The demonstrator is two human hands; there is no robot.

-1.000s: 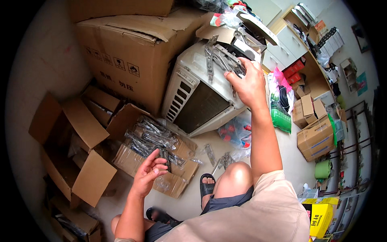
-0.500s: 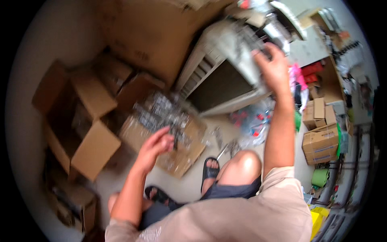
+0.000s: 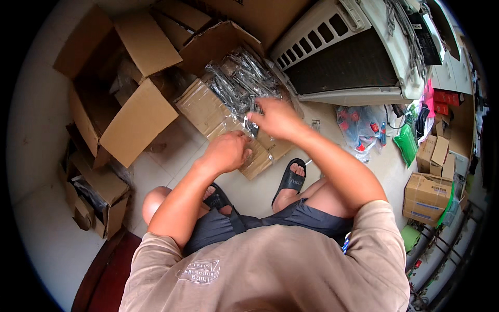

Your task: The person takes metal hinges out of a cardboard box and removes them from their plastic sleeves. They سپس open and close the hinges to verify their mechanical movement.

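Several clear plastic packets with dark and metallic-looking contents (image 3: 244, 75) lie heaped in an open cardboard box in front of me. My right hand (image 3: 278, 119) reaches over the heap's near edge, fingers and thumb closed around a plastic-wrapped packet (image 3: 253, 127). To its left, my left hand (image 3: 226, 152) rests low over the box's flattened flap (image 3: 205, 106), where shiny clear plastic lies. Its fingers are curled in, and whatever they grip is hidden under the hand.
A large open carton (image 3: 138, 125) stands at left, above a smaller box (image 3: 101, 192). Back right is a pale slatted crate (image 3: 358, 54) with things on top. Plastic bags (image 3: 361, 127) and taped cartons (image 3: 429, 197) line the right side. My sandalled feet (image 3: 289, 182) flank the near floor.
My right hand has come down from the top of the pale crate to the packets in the box. The view has shifted, and my left hand now lies close beside the right.
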